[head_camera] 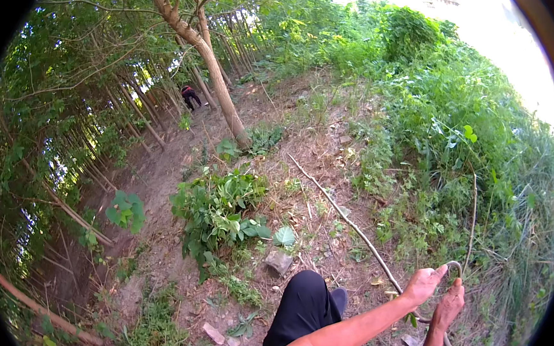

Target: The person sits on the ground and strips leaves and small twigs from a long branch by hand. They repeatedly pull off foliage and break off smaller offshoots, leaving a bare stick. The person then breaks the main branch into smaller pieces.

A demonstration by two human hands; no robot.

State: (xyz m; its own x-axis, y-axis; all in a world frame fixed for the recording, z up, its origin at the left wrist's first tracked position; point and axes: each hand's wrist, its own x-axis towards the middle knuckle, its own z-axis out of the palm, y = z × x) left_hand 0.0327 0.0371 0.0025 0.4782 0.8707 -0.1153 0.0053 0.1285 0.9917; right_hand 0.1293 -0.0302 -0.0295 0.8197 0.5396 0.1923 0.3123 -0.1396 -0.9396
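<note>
My left hand (423, 285) and my right hand (449, 304) are close together at the lower right, gripping a thin, pliable branch (453, 263). Between them it bends into a small, tight loop. From under my left forearm a long bare stem (345, 216) runs up and away over the ground. It curves below my hands toward the right one, and whether it is all one piece with the loop I cannot tell. A few green leaves (412, 319) hang by the curve. My knee in dark trousers (301, 294) is bent to the left of my hands.
A stone (279, 261) lies ahead of my knee, beside a heap of leafy cut stems (223, 201). Beyond stands a tree trunk (226, 99). Dense weeds (446, 113) border the right. Another person (190, 97) bends over among the trees. Broken stones (213, 332) lie lower left.
</note>
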